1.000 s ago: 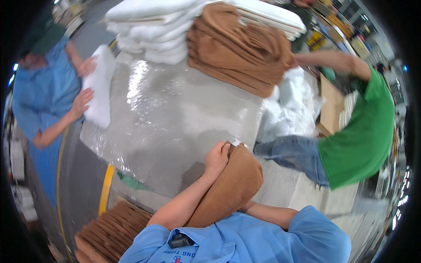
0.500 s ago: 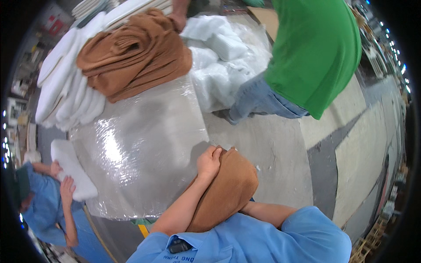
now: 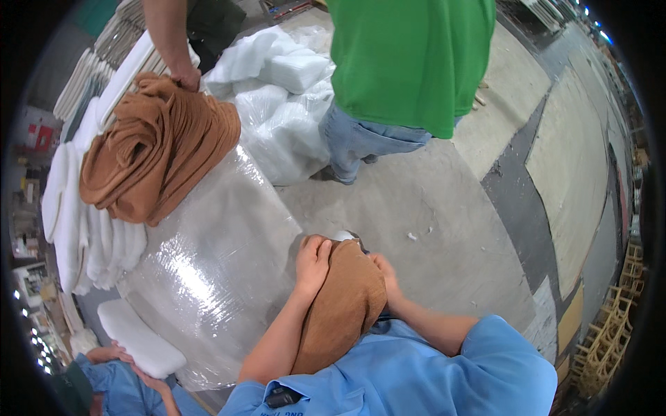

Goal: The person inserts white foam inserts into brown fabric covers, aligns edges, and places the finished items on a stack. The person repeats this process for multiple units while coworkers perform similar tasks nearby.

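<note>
A brown fabric cover (image 3: 343, 298) lies against the front of my blue shirt, its far end pointing away from me. My left hand (image 3: 314, 262) is closed on the left side of that end, fingers bent over the cloth. On the opposite side, my right hand (image 3: 385, 274) grips the cloth's edge, its fingers partly hidden. Between the hands, a bit of something white (image 3: 345, 236) shows at the cover's far end; most of it is out of sight.
A plastic-wrapped table (image 3: 222, 243) bears a pile of brown fabric (image 3: 159, 145), with another person's hand (image 3: 186, 76) on it. White pads (image 3: 66, 215) hang beside it. Lower left, a co-worker holds a white pad (image 3: 142, 340). A person in green (image 3: 409, 62) stands by wrapped white bundles (image 3: 277, 118).
My right hand has come out from behind the cover to its far end. White now shows there. The view has swung right, and the person in green appears further left.
</note>
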`<state>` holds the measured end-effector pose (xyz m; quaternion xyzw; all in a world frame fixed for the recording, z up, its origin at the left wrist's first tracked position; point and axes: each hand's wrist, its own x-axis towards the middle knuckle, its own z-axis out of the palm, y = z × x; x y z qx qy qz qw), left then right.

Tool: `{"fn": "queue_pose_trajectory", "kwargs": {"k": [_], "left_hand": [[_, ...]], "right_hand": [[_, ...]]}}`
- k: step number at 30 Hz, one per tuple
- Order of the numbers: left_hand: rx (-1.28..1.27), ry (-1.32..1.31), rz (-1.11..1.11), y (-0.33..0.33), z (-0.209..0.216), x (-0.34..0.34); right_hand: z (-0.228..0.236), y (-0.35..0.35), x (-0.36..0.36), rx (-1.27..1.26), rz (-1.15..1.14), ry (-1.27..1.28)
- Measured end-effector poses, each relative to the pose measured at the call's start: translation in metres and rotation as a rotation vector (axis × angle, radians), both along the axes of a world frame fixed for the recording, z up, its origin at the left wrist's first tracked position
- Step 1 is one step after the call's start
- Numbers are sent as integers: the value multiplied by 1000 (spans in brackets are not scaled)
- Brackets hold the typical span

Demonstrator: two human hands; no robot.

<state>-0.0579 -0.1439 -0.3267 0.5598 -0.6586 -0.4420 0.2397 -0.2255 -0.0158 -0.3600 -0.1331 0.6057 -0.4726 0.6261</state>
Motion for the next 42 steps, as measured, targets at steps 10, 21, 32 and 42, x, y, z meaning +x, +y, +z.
{"fn": "queue_pose_trajectory", "kwargs": {"k": [10,21,32,42], "left_hand": [[309,6,-66,4,12,-3],[275,-149,-117,8,-8,-36],[662,57,-183,-1,4,-32],[384,-152,-103,5,-20,-55]], "right_hand": [[26,-57,-24,-170,-2,-111],[-15,-45,-30,64,-1,28],[8,-38,-52,0,9,-96],[-2,-53,-49,128,-13,58]]}}
